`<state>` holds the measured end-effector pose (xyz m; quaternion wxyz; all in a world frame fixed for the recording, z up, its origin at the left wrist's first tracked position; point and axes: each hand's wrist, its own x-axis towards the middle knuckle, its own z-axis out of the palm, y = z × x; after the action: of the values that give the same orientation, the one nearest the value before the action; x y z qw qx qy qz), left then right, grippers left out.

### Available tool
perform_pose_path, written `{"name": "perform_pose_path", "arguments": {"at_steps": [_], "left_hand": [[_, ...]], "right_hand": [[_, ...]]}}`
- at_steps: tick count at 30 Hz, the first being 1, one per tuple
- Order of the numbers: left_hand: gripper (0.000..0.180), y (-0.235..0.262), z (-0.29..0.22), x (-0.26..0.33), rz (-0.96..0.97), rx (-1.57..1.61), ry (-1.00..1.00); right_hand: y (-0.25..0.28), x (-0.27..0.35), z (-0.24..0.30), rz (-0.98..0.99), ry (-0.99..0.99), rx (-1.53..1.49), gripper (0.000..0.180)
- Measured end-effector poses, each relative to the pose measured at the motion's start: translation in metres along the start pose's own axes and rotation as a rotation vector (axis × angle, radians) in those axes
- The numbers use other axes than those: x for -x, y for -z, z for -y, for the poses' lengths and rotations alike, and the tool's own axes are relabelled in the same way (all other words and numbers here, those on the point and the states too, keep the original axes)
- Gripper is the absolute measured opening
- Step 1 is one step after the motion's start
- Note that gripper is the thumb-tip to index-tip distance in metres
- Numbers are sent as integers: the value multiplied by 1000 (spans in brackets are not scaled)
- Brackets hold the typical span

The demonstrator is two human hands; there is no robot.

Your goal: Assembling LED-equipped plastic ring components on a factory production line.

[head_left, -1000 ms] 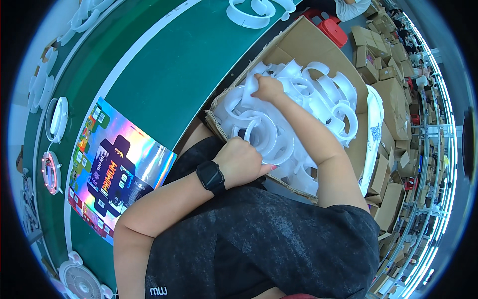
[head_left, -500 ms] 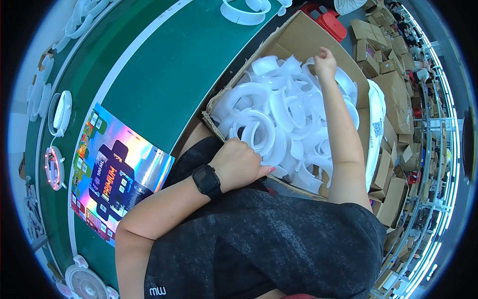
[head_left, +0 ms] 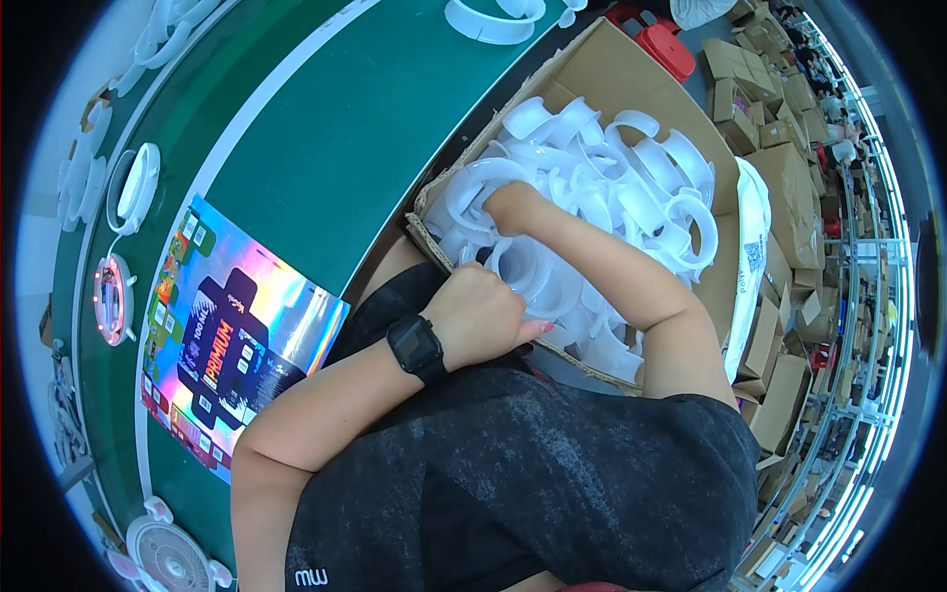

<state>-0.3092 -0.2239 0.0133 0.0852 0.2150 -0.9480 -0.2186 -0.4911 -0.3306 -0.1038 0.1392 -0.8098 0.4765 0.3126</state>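
White curved plastic ring parts (head_left: 631, 187) are being handled inside an open brown cardboard box (head_left: 631, 84) set just beside a long green worktop (head_left: 335, 128). The right hand (head_left: 513, 207) is being pushed down among the rings near the box's left wall, its grip buried in the heap, so it cannot be told whether the fingers are closed on a piece. The left hand (head_left: 480, 314) is being held in a narrow, curled grip at the near edge of the box, closed on a white ring (head_left: 523, 271) lying at the front of the pile. A black square wristwatch (head_left: 416, 347) is being worn on the left wrist, and a dark speckled short-sleeved shirt (head_left: 533, 483) is being worn by the person. A shiny rainbow-coloured printed card sheet (head_left: 232, 340) is lying flat on the worktop, to the left of the arms. Round white fan-like units (head_left: 138, 187) are lined along the far left edge of the worktop, and more white rings (head_left: 493, 18) are resting at its upper end. Stacked brown cartons (head_left: 779, 197) are seen on the floor to the right.
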Motion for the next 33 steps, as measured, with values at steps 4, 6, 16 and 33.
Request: {"name": "perform_pose_path", "arguments": {"at_steps": [4, 6, 16, 33], "left_hand": [[53, -3, 1, -1, 4, -3, 11], [52, -4, 1, -1, -7, 17, 27], [62, 2, 8, -14, -343, 309, 76], [61, 11, 29, -65, -448, 735, 528]], "right_hand": [[-19, -29, -3, 2, 31, 20, 25], [-9, -20, -4, -49, 52, 47, 22], [39, 142, -43, -994, -371, -212, 39], [42, 202, -46, -1117, -588, -895, 39]]}}
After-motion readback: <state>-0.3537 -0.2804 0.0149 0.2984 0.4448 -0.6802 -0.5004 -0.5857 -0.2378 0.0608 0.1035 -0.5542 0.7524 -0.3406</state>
